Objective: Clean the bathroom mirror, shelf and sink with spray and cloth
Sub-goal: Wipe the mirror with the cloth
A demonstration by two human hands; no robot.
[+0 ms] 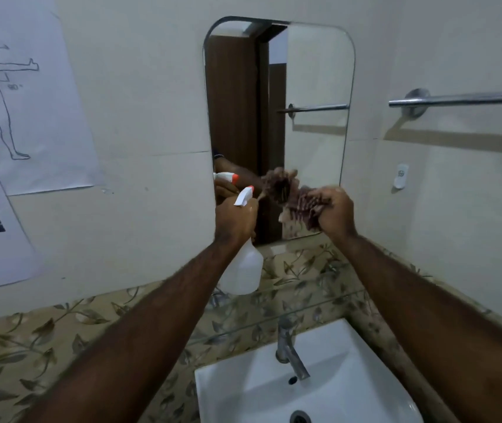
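A rounded wall mirror [313, 71] hangs above a glass shelf [329, 299] and a white sink [350, 370] with a metal tap [287, 349]. My left hand [234, 219] grips a white spray bottle [243, 270] by the neck, its orange-tipped nozzle pointing at the mirror's lower left part. My right hand [335, 212] presses a bunched reddish-brown cloth [301, 209] against the lower part of the mirror. Both hands, the bottle and the cloth are reflected in the glass.
A chrome towel bar [463, 99] is fixed to the wall at the right, with a small white hook [400, 175] below it. Paper posters [27, 96] hang on the left wall. A leaf-patterned tile band [60, 331] runs behind the sink.
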